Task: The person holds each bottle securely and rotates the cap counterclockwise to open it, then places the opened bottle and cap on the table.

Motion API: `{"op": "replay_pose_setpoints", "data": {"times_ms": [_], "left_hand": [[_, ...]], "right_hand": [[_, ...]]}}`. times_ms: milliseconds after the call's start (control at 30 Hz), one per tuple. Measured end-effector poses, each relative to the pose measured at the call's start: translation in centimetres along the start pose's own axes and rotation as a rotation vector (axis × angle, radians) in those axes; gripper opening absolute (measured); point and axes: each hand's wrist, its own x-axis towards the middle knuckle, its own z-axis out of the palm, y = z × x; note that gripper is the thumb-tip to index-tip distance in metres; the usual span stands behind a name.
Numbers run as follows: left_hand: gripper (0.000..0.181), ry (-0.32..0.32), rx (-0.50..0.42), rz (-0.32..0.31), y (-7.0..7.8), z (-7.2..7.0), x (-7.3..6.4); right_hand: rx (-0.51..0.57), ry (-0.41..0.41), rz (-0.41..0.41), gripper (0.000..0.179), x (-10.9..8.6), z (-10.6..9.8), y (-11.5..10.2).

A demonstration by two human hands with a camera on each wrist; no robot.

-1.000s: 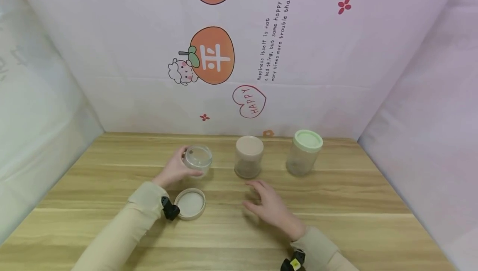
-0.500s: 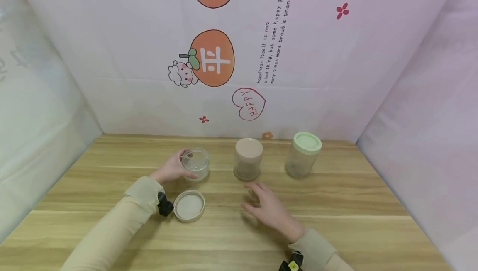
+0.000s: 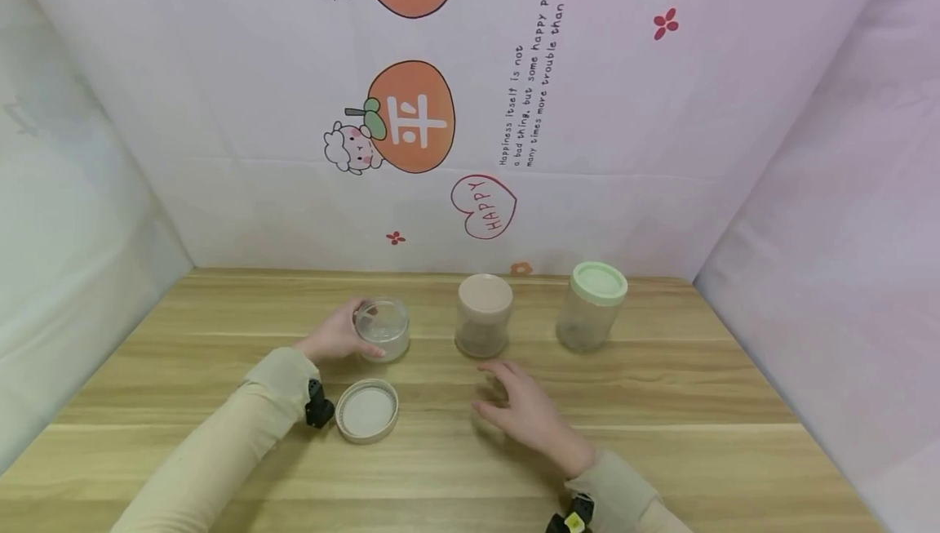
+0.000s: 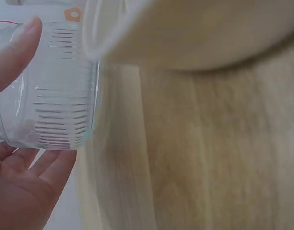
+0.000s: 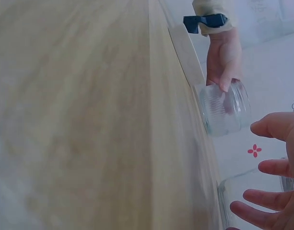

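Observation:
With fingers and thumb around its side, my left hand (image 3: 339, 334) grips a lidless clear jar (image 3: 385, 330) at the left of the table. The jar stands upright, its ribbed side large in the left wrist view (image 4: 63, 96). In front of it a beige lid (image 3: 367, 410) lies with its inner side up. My right hand (image 3: 532, 410) hovers above the table with fingers spread and loosely bent, holding nothing. Nearest to it, just beyond the fingertips, is a clear jar with a beige lid (image 3: 485, 313).
A taller clear jar with a pale green lid (image 3: 591, 306) stands at the back right. Behind the wooden table (image 3: 661, 451) hangs a white printed cloth (image 3: 587, 190), with more pale cloth at both sides.
My left hand has moved the lidless jar slightly left and lowered it a little. The right hand stays nearly still, and the head view has shifted slightly.

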Motion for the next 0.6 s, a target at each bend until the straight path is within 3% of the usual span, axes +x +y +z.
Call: {"op": "replay_pose_setpoints", "data": {"times_ms": [467, 600], "left_hand": [[0.096, -0.005, 0.086, 0.040, 0.0, -0.1, 0.1], [0.103, -0.034, 0.069, 0.016, 0.3, -0.5, 0.0]], "right_hand": [[0.219, 0.109, 0.218, 0.044, 2.0, -1.9, 1.0], [0.307, 0.115, 0.263, 0.046, 2.6, -2.2, 1.5]]}}
